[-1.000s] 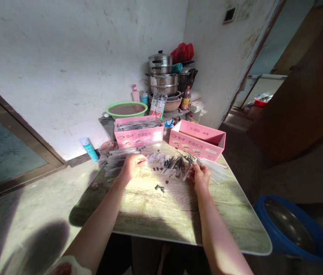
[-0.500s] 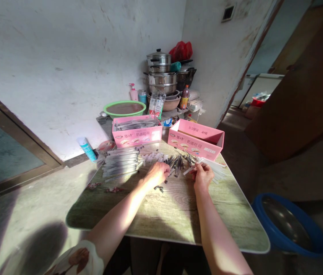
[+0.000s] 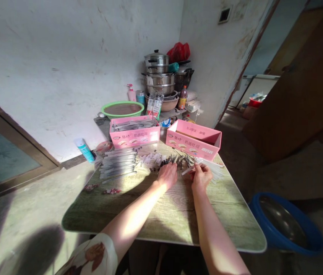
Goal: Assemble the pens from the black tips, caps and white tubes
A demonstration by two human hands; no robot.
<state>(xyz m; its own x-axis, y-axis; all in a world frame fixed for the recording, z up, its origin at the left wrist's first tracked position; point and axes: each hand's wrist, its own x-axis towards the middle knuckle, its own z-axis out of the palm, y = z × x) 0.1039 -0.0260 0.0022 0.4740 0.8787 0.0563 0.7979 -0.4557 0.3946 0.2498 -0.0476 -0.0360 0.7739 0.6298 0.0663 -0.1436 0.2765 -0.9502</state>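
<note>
My right hand [image 3: 202, 175] pinches a translucent white plastic tube [image 3: 187, 171], like a pen barrel, held slanted over the table's right half. Fingers curled down, my left hand [image 3: 167, 177] is at a pile of thin dark pen-like parts [image 3: 173, 158]; its fingertips are hidden, so I cannot make out what they grip. Small white pieces [image 3: 151, 160] lie left of that pile. Further left is a stack of clear sticks with dark ends [image 3: 118, 162], resembling pens. More clear tubes [image 3: 216, 170] lie beside my right hand.
Two pink boxes stand at the table's far edge: the left box [image 3: 135, 138] holds many sticks, the right box [image 3: 192, 144] shows a brown interior. Behind are a green-rimmed basin [image 3: 122, 109] and stacked steel pots [image 3: 159, 79]. A blue tub [image 3: 314, 233] sits right of the table [image 3: 155, 225].
My left hand has moved right and slightly nearer the dark parts, covering the small black pieces' former spot less plainly. My right hand still holds the tube. The view has shifted slightly.
</note>
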